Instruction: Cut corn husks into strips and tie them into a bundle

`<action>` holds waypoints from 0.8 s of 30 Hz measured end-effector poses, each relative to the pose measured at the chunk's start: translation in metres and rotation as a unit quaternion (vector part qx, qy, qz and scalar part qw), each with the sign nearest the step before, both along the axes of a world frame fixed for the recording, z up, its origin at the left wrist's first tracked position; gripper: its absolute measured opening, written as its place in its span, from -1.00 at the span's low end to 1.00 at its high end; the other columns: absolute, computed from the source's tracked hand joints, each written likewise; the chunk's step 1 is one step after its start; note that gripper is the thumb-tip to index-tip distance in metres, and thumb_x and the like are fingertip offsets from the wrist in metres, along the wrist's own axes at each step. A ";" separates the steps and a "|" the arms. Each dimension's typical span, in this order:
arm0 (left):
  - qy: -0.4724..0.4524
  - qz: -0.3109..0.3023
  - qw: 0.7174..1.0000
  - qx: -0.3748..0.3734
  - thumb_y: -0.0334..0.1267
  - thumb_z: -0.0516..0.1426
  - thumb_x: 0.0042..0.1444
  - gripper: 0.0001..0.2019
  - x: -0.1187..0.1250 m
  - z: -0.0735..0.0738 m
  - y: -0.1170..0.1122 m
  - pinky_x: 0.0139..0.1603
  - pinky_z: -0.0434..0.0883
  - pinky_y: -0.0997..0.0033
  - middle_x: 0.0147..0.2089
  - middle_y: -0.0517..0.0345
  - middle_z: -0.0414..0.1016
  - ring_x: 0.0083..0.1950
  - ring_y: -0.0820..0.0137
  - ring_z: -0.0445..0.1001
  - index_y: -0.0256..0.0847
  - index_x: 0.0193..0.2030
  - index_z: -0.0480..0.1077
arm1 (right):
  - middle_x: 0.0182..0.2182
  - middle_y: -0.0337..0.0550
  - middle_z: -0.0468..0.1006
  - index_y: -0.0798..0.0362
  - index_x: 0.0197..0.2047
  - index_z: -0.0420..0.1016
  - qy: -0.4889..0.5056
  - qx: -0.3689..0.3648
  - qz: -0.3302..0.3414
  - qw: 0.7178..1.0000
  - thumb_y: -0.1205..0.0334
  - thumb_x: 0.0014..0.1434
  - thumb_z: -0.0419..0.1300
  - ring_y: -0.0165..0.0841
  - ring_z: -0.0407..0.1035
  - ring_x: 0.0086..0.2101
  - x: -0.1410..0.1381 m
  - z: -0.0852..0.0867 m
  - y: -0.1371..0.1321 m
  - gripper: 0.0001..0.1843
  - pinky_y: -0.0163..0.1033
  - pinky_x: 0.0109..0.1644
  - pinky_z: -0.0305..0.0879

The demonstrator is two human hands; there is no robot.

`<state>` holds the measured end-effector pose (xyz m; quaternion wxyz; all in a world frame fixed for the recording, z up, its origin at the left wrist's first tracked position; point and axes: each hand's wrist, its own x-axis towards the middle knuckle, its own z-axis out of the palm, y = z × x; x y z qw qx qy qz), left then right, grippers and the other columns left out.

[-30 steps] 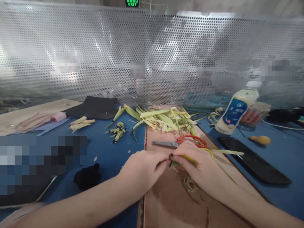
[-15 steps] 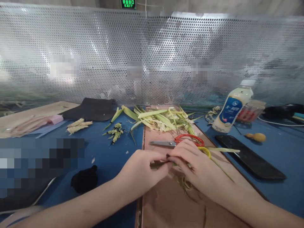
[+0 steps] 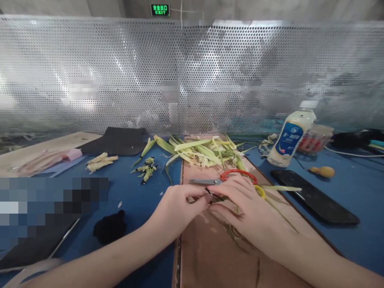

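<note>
Over the pinkish board my left hand (image 3: pixel 180 206) has thumb and forefinger pinched together on a thin black thread (image 3: pixel 217 195). My right hand (image 3: pixel 252 208) is close beside it, its fingers bent around the thread's other side. Greenish husk strips (image 3: pixel 232 232) show beneath my right hand; whether it grips them I cannot tell. Just beyond the fingers lie scissors with a red handle (image 3: pixel 240 172), blades pointing left. A yellow loop (image 3: pixel 260 192) sticks out behind my right hand. To the left, a black fuzzy ball (image 3: pixel 110 227) rests on the blue table.
A heap of pale green husks (image 3: pixel 207 150) covers the board's far end. Small knotted pieces (image 3: pixel 147 170) lie left of it. On the right are a phone (image 3: pixel 315 196), a bottle (image 3: pixel 289 138), a jar (image 3: pixel 315 139) and a small gourd (image 3: pixel 324 172). A perforated metal screen (image 3: pixel 132 80) stands behind.
My fingertips have come slightly apart, and a stretch of black thread now shows between them. My left hand has shifted a little left. The view has tilted slightly.
</note>
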<state>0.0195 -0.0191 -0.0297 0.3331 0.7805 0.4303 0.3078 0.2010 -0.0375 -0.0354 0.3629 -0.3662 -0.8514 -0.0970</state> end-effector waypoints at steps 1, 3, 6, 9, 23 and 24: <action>0.004 0.003 1.000 0.000 -0.17 0.00 0.14 -0.70 0.000 0.000 0.000 -0.38 0.18 0.52 -0.48 0.22 0.36 -0.38 0.43 0.29 -0.25 -0.47 0.46 | -0.26 -0.10 0.53 0.07 -0.14 0.41 -0.001 0.009 -0.010 1.000 0.25 0.25 0.07 -0.27 0.35 -0.21 -0.001 -0.001 -0.001 -0.84 -0.10 -0.12 0.30; 0.009 0.013 1.000 0.002 -0.17 -0.01 0.14 -0.68 0.001 0.000 0.000 -0.39 0.16 0.51 -0.51 0.23 0.32 -0.39 0.44 0.27 -0.26 -0.52 0.42 | -0.26 -0.12 0.52 0.05 -0.15 0.40 0.013 0.016 -0.027 0.999 0.29 0.23 0.07 -0.26 0.35 -0.21 -0.004 -0.004 -0.002 -0.87 -0.08 -0.11 0.28; 0.010 0.024 1.000 0.002 -0.19 -0.01 0.12 -0.68 0.002 0.001 -0.001 -0.41 0.13 0.50 -0.56 0.25 0.22 -0.44 0.46 0.20 -0.25 -0.59 0.34 | -0.27 -0.18 0.52 0.02 -0.15 0.38 0.047 0.001 -0.025 0.999 0.39 0.19 0.09 -0.27 0.34 -0.22 -0.008 -0.009 -0.002 -0.84 -0.07 -0.11 0.27; 0.009 0.031 0.999 -0.004 -0.21 -0.01 0.10 -0.68 0.002 0.002 -0.003 -0.47 0.08 0.51 -0.60 0.29 0.09 -0.50 0.50 0.13 -0.24 -0.64 0.23 | -0.25 -0.20 0.53 0.01 -0.12 0.37 0.083 -0.026 -0.014 0.996 0.45 0.16 0.06 -0.29 0.34 -0.21 -0.009 -0.013 -0.001 -0.76 -0.06 -0.09 0.25; -0.057 0.055 0.979 -0.190 -0.01 0.03 0.11 -0.65 0.005 0.009 -0.014 -0.66 0.04 0.55 -0.74 0.38 0.05 -0.70 0.57 0.07 -0.24 -0.48 0.40 | -0.15 -0.10 0.40 -0.07 -0.14 0.46 0.126 -0.048 -0.066 0.989 0.32 0.16 0.11 -0.21 0.25 -0.10 -0.004 -0.014 0.000 -0.79 0.01 -0.02 0.24; -0.065 0.061 0.974 -0.207 0.00 0.03 0.11 -0.66 0.006 0.008 -0.014 -0.66 0.03 0.56 -0.74 0.39 0.05 -0.70 0.57 0.07 -0.24 -0.46 0.40 | -0.13 -0.10 0.38 -0.08 -0.12 0.46 0.126 -0.042 -0.075 0.988 0.30 0.16 0.11 -0.20 0.23 -0.09 -0.003 -0.014 0.000 -0.78 0.02 -0.02 0.23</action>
